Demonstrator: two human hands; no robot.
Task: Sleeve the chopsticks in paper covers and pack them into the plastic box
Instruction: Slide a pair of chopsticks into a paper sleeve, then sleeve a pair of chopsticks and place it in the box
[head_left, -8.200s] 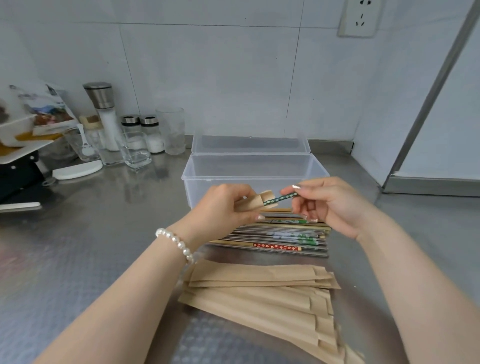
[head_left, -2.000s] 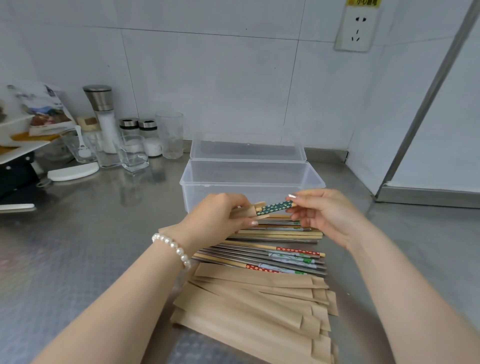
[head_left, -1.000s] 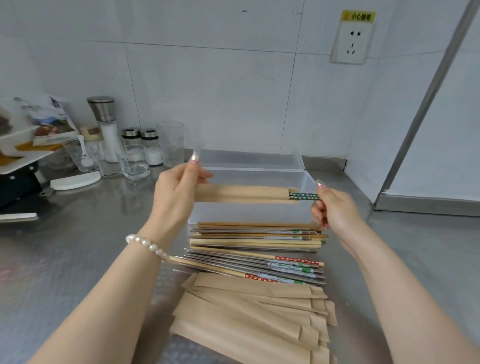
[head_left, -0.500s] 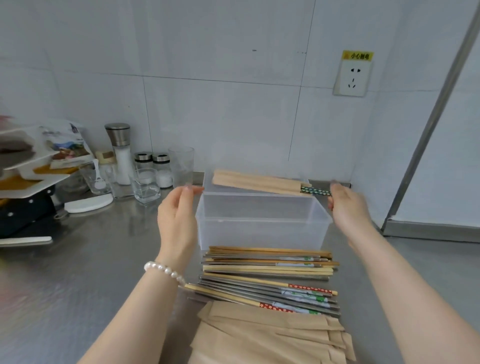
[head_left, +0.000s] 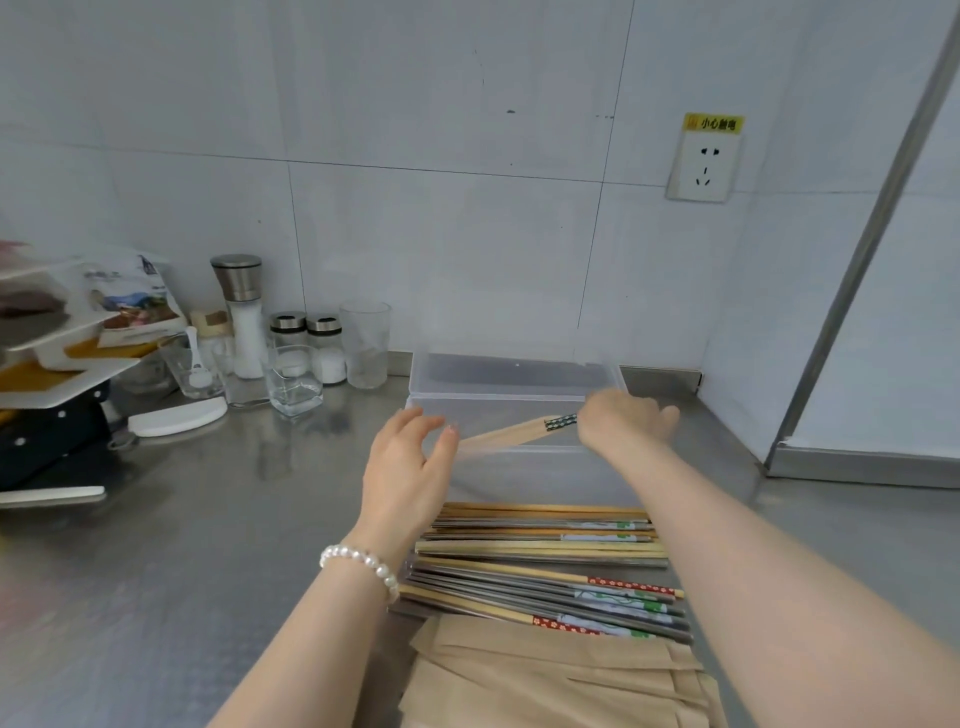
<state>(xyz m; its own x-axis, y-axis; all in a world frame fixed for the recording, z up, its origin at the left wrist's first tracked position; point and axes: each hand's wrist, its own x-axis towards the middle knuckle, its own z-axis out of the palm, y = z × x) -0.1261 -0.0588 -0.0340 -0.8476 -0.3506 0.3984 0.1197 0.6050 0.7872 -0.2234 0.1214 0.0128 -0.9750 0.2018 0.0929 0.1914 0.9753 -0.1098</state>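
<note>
- Two hands are over the plastic box (head_left: 519, 467): our right hand (head_left: 621, 423) holds the patterned end of the sleeved chopsticks (head_left: 511, 433), though blur and the back of the hand hide how the fingers close, so we cannot tell the grip exactly.
- Our left hand (head_left: 410, 457) is spread, fingers relaxed and holding nothing, just beside the paper end of the pair, which tilts down to the left into the box.
- We judge the tilt lets the paper tip go in first while the free hand steadies it.
- Box lid (head_left: 514, 371) lies flat behind, out of the way.
- Bare chopsticks (head_left: 545, 561) lie in a row just in front of the box, and paper covers (head_left: 561, 675) are stacked nearest us, so both are within easy reach.
- Many pairs remain unsleeved; we think the task is at an early stage.
</note>
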